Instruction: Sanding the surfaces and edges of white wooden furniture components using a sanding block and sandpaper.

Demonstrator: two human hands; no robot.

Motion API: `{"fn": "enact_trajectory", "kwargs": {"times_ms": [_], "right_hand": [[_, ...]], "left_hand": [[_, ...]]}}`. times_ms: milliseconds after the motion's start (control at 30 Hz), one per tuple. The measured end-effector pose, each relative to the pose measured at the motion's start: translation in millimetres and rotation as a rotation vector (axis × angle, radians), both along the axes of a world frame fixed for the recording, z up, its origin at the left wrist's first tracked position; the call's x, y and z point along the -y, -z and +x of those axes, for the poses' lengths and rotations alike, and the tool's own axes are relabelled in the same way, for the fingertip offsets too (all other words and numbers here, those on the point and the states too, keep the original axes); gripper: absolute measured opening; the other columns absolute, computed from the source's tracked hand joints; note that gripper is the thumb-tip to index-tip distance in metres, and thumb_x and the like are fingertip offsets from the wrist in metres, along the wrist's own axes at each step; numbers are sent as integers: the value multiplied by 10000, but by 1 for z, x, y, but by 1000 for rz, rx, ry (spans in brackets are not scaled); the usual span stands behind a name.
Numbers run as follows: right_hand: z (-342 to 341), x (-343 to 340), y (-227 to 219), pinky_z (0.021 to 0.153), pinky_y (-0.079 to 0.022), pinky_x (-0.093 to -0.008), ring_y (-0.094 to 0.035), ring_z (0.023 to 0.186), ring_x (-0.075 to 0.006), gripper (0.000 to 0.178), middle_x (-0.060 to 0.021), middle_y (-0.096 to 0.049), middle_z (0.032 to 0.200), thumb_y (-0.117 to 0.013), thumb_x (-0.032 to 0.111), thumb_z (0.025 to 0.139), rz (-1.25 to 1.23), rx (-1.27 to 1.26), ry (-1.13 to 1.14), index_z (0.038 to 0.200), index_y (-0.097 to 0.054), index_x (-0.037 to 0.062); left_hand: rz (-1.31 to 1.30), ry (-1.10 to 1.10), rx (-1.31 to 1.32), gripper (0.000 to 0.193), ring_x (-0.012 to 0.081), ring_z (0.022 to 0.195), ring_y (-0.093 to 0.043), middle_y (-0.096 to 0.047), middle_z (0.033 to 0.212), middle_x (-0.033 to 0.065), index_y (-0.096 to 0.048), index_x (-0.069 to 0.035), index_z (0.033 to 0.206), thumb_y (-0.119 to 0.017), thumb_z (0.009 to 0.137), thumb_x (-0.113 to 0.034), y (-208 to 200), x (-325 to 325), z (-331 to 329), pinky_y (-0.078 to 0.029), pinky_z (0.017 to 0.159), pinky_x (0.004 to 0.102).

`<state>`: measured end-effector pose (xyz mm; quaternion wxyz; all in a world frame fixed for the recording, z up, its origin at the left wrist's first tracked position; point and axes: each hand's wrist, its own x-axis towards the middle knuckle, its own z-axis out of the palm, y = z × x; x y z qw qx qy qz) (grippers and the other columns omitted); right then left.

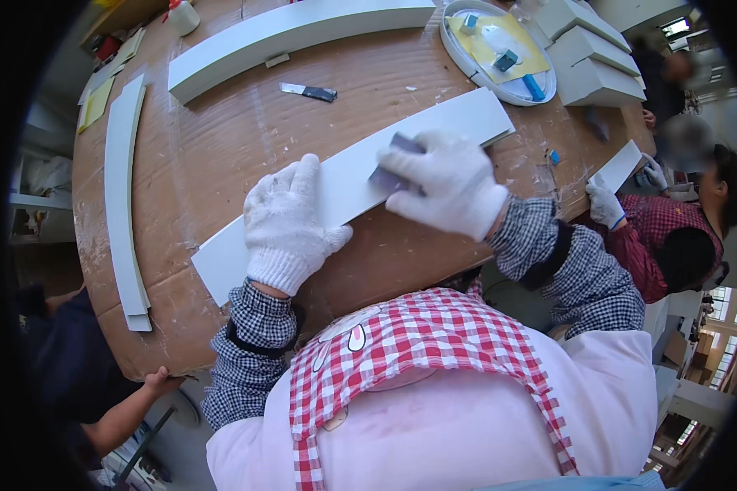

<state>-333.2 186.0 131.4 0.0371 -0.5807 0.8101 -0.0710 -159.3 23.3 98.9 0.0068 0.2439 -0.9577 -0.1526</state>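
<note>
A long white board (354,176) lies slantwise on the brown table before me. My left hand (289,217), in a white knitted glove, rests flat across the board's left half with its fingers stretched out and the thumb by the near edge. Over the right half, my right hand (450,180), gloved the same way, grips a grey sanding block (387,179) against the board's face. Motion blurs this hand a little, and its palm side is hidden.
White curved panels (121,196) lie at the left, and a thick curved white stack (295,39) at the back. Near it is a putty knife (308,91). A round tray (544,92) holds blue-green blocks. White pieces (594,65) are piled behind. Co-workers' hands are at both table sides.
</note>
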Motion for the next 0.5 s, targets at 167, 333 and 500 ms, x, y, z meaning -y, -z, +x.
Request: {"fn": "enact_trajectory", "kwargs": {"times_ms": [167, 333, 500], "right_hand": [[-15, -10, -11, 853, -548, -458, -658, 945, -325, 515, -164, -649, 1026, -776, 412, 779, 100, -22, -97, 1234, -697, 183], [12, 14, -13, 793, -541, -441, -647, 901, -316, 452, -151, -630, 985, -721, 432, 824, 154, -38, -220, 1227, -687, 232], [-6, -1, -8, 802, -552, -441, -658, 931, -328, 488, -173, -638, 1043, -761, 396, 799, 81, 11, -136, 1244, -689, 208]], "left_hand": [[-18, -3, -31, 893, 320, 1268, -508, -556, 1360, 135, -465, -64, 1409, -821, 665, -406, -1, -1, 4, -348, 1128, 471], [-33, -3, -51, 861, 329, 1238, -526, -573, 1329, 144, -484, -73, 1392, -813, 667, -402, 3, -2, 0, -361, 1116, 476], [16, -10, -51, 870, 329, 1259, -517, -567, 1345, 145, -483, -70, 1399, -813, 663, -397, 0, 0, 4, -349, 1125, 474]]}}
